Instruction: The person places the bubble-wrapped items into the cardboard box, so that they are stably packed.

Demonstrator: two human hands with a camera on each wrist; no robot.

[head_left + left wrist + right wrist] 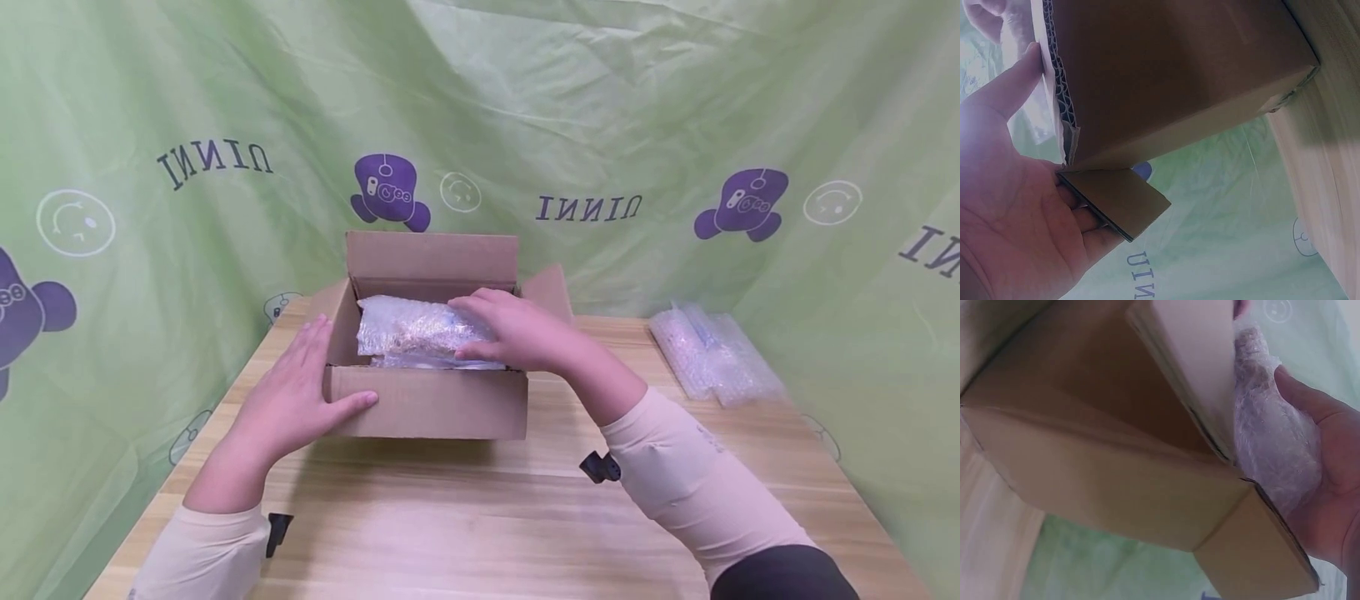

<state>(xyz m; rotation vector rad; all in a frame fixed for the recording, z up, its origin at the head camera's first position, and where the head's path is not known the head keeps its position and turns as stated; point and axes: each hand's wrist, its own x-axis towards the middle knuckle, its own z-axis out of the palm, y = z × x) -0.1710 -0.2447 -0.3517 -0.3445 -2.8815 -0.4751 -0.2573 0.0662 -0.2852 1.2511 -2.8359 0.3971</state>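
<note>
An open cardboard box [427,404] stands on the table with its flaps spread. Inside lies a bubble-wrapped package [405,327], shiny and pale, with more clear wrap under it. My right hand [513,329] holds the package's right end, thumb in front and fingers over the top. The right wrist view shows the bubble-wrapped package [1275,440] against the palm; the far fingers are mostly hidden. At the box's left front corner, my left hand [288,396] rests with straight fingers along the side flap [1119,200] and its thumb on the front flap.
More bubble-wrapped packages [712,354] lie at the table's right rear. A green printed curtain [480,108] surrounds the wooden table [450,517] at the back and sides. The box's rear flap [432,257] stands upright, and its right flap [549,293] leans outward.
</note>
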